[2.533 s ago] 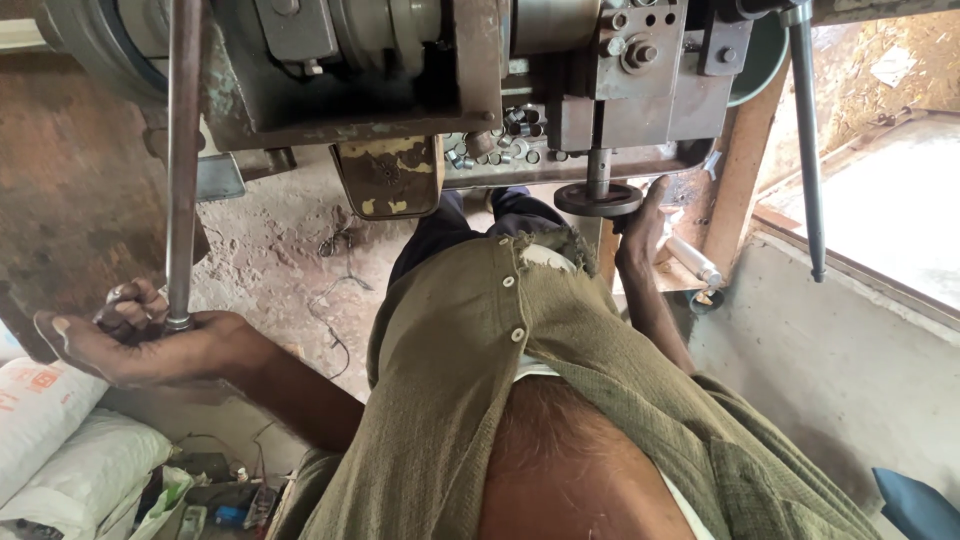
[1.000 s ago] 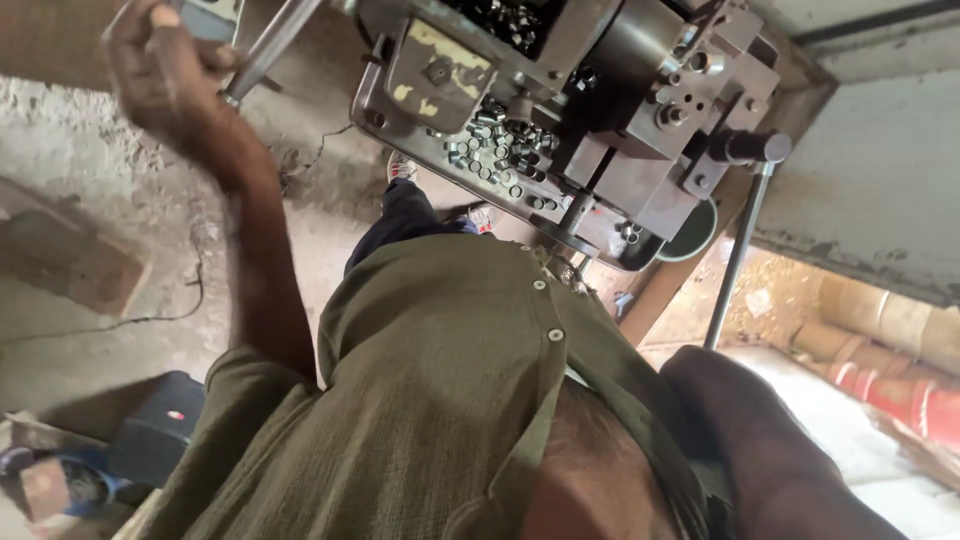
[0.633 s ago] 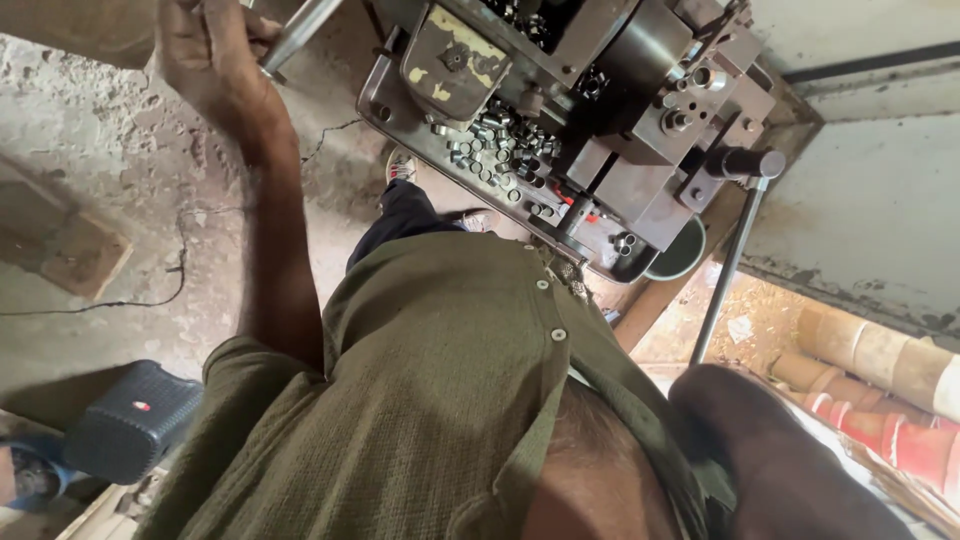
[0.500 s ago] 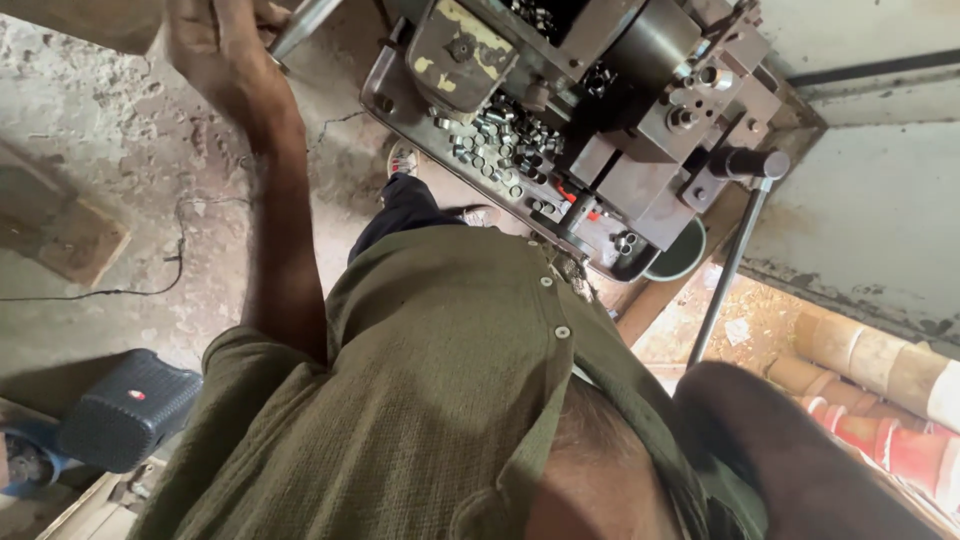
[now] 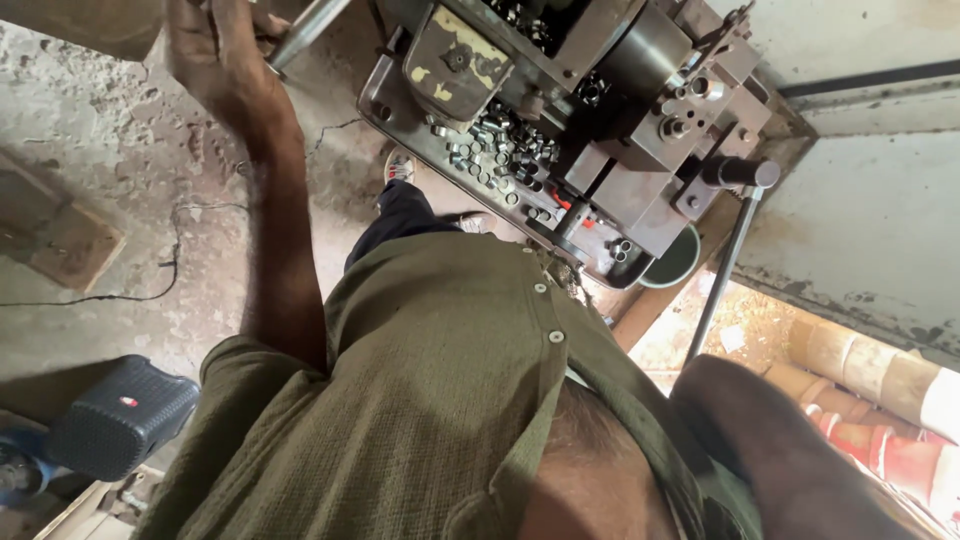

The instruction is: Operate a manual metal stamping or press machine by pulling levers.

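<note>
Though the view is steeply tilted, this much can be read:

Left hand: the left hand [image 5: 215,55] is raised at the top left, fingers curled around a steel bar [image 5: 305,30]; the top edge of the frame cuts off the fingertips, so how tight the hold is cannot be told.
Bar: it slants up out of frame, only a short length showing beside the hand.
Right hand: out of sight; only a dark forearm [image 5: 790,450] shows at the lower right, blurred and cut off by the frame edge, so whether that hand is open or closed, and what it has, cannot be told.
Machine: a grey metal machine [image 5: 620,110] fills the top middle, its upper part cut off.
Tray: a flat tray [image 5: 400,110] under the machine carries a heap of small metal sleeves [image 5: 500,150], too small to tell apart.
Lever: a black-knobbed lever [image 5: 740,172] sticks out at the machine's right, with a thin rod [image 5: 720,280] running down from it.
Shirt: an olive shirt [image 5: 420,400] hides most of the floor below.
Floor: rough concrete floor [image 5: 100,150] with a thin cable across it.
Box: a dark ribbed box [image 5: 120,415] at the lower left, partly hidden.
</note>
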